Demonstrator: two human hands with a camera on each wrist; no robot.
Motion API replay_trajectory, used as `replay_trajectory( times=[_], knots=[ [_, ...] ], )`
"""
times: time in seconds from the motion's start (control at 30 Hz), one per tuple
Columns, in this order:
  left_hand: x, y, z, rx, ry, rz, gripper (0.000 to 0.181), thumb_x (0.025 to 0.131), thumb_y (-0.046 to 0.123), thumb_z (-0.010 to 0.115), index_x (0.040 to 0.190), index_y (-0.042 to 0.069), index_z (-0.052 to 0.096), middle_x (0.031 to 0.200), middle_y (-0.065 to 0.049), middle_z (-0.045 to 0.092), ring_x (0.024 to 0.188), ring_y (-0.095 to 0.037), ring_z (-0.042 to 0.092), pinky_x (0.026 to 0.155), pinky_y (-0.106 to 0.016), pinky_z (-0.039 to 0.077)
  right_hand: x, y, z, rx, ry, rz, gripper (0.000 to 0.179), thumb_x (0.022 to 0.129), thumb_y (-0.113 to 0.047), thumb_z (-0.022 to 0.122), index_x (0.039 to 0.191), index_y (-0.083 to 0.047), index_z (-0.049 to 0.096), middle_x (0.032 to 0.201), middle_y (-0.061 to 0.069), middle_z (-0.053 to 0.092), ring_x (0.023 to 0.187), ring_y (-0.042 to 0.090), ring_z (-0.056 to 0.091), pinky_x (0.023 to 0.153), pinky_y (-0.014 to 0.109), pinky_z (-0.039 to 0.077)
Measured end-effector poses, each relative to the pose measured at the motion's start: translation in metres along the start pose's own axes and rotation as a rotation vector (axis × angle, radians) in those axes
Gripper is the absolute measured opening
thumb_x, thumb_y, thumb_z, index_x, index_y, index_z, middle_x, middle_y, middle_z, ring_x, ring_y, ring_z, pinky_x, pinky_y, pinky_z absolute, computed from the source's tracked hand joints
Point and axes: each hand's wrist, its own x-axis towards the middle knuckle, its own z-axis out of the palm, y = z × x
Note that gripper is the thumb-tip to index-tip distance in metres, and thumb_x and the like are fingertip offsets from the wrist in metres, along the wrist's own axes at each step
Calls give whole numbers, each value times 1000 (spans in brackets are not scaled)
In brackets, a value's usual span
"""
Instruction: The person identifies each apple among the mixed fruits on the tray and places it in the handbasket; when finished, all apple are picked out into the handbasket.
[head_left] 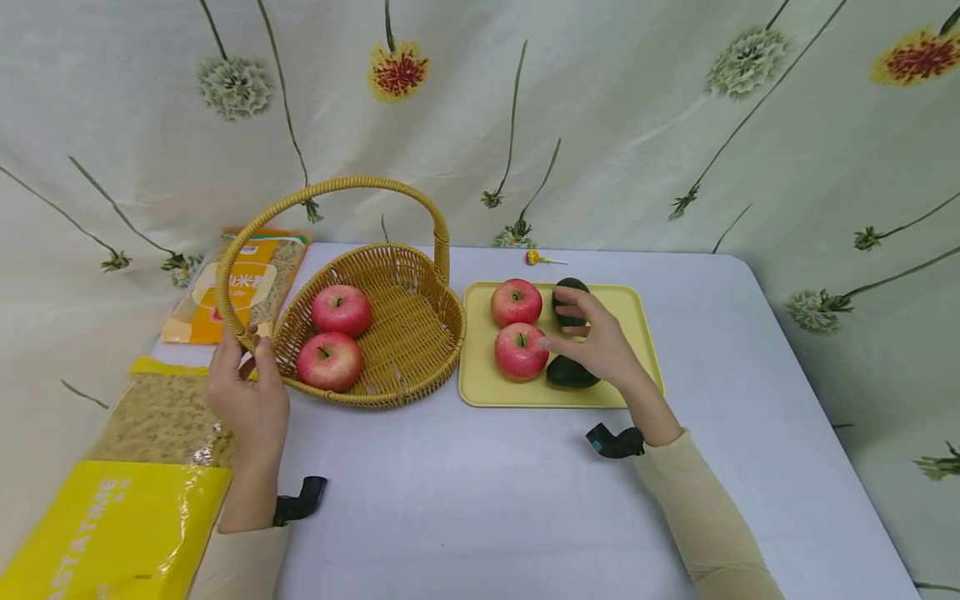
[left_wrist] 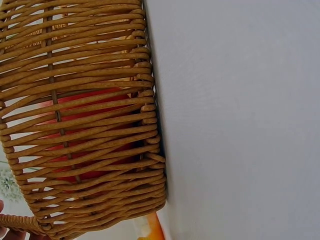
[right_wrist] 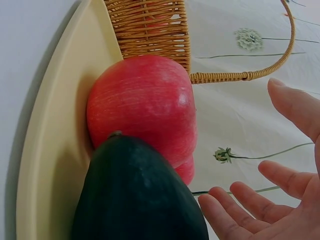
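My left hand [head_left: 251, 400] grips the base of the handle of a wicker basket [head_left: 408, 333] on its left side; its fingertips show at the handle in the left wrist view's lower left corner. Inside the basket, at the left, lie two red apples [head_left: 341, 310]. To the right, a yellow tray [head_left: 480, 393] bears two more red apples [head_left: 517, 302] and two dark green avocados [head_left: 572, 372]. Over the tray is my right hand [head_left: 596, 342], fingers spread and holding nothing. In the right wrist view an avocado [right_wrist: 137, 195] stands large before an apple [right_wrist: 145, 105], beside those fingers.
A yellow pasta bag [head_left: 135, 508] lies at the front left, close by my left forearm. Behind the basket's left side leans an orange grain packet [head_left: 240, 287]. A small lollipop [head_left: 542, 257] lies behind the tray. Flowered cloth [head_left: 600, 125] hangs at the back of the white table [head_left: 465, 500].
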Motion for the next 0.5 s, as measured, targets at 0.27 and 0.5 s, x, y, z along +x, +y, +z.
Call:
replay_trajectory(
  times=[0.27, 0.5],
  knots=[
    [0, 1, 0, -4, 2, 6, 35, 98, 19, 57, 133, 18, 61, 115, -9, 70, 104, -4, 60, 88, -13, 53, 1, 4, 3, -15, -23, 24, 75, 81, -12, 79, 145, -3, 41, 149, 19, 42, 130, 40, 46, 104, 56, 45],
    [0, 2, 0, 3, 0, 0, 35, 98, 20, 57, 133, 16, 62, 116, -9, 69, 105, -5, 60, 88, -13, 52, 2, 6, 5, -60, -41, 34, 72, 82, -14, 78, 144, -2, 42, 148, 19, 43, 130, 39, 47, 103, 53, 47]
  ],
)
